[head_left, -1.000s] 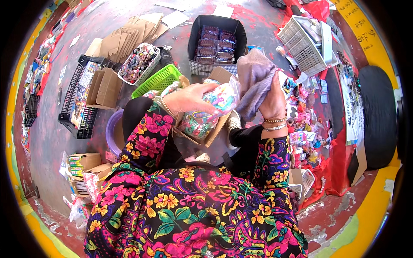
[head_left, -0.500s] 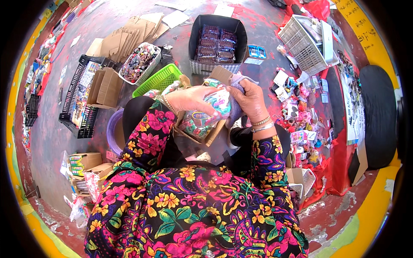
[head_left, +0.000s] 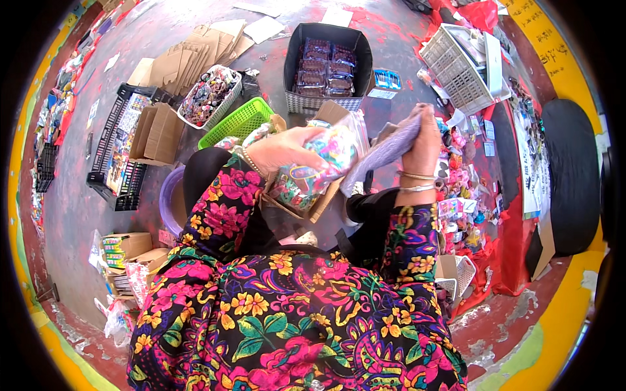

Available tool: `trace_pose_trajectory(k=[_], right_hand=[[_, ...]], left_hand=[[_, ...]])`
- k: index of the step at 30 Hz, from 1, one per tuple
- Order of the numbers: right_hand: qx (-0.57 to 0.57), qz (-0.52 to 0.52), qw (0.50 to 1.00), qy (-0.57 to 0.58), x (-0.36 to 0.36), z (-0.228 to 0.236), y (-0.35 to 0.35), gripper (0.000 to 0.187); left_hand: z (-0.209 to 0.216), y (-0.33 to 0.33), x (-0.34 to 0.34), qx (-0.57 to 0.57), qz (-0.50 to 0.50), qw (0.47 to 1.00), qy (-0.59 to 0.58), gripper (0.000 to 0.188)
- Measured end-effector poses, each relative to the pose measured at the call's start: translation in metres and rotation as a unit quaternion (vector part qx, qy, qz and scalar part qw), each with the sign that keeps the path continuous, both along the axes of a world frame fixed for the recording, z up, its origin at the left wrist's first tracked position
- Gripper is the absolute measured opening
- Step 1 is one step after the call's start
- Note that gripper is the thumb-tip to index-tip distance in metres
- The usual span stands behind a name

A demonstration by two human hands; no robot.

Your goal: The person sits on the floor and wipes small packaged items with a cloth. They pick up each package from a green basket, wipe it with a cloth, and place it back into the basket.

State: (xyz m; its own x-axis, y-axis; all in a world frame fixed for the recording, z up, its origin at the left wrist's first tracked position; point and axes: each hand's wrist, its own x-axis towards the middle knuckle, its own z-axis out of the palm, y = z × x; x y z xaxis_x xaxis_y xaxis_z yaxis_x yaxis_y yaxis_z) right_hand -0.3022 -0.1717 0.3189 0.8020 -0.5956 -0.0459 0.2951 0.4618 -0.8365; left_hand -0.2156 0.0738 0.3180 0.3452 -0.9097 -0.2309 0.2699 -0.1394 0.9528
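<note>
My left hand (head_left: 285, 151) is closed on a clear plastic bag (head_left: 334, 148) of small multicoloured items, held over an open cardboard box (head_left: 319, 207). More bags of colourful pieces (head_left: 292, 190) lie inside that box. To the right of the bag, my right hand (head_left: 425, 140) grips a purple-grey cloth (head_left: 383, 154) by its upper end. The cloth slants down to the left, and its lower edge comes close to the bag; whether they touch I cannot tell.
Ahead stands a black bin (head_left: 360, 60) with dark packs. A green basket (head_left: 225, 128), a basket of hair ties (head_left: 225, 107) and a black crate (head_left: 128, 189) are to the left. On the right are a white crate (head_left: 450, 68) and a pile of small colourful goods (head_left: 460, 189).
My right hand has moved up and right, drawing the cloth away from the bag and stretching it out. My left hand stays in nearly the same place with the bag.
</note>
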Motion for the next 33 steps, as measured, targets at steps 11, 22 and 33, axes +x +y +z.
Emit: trace_pose_trajectory(k=[11, 22, 33], right_hand=[[0.163, 0.241, 0.95, -0.113, -0.01, 0.002, 0.0, 0.047], [0.042, 0.22, 0.97, -0.092, -0.001, 0.004, 0.033, 0.052], [-0.189, -0.002, 0.981, -0.045, 0.014, -0.015, 0.053, 0.017]], left_hand=[[0.01, 0.012, 0.005, -0.224, 0.133, 0.942, 0.213, 0.06], [0.014, 0.001, -0.002, -0.197, 0.168, 0.955, 0.145, 0.062], [0.008, -0.015, -0.016, -0.148, 0.12, 0.97, 0.154, 0.065]])
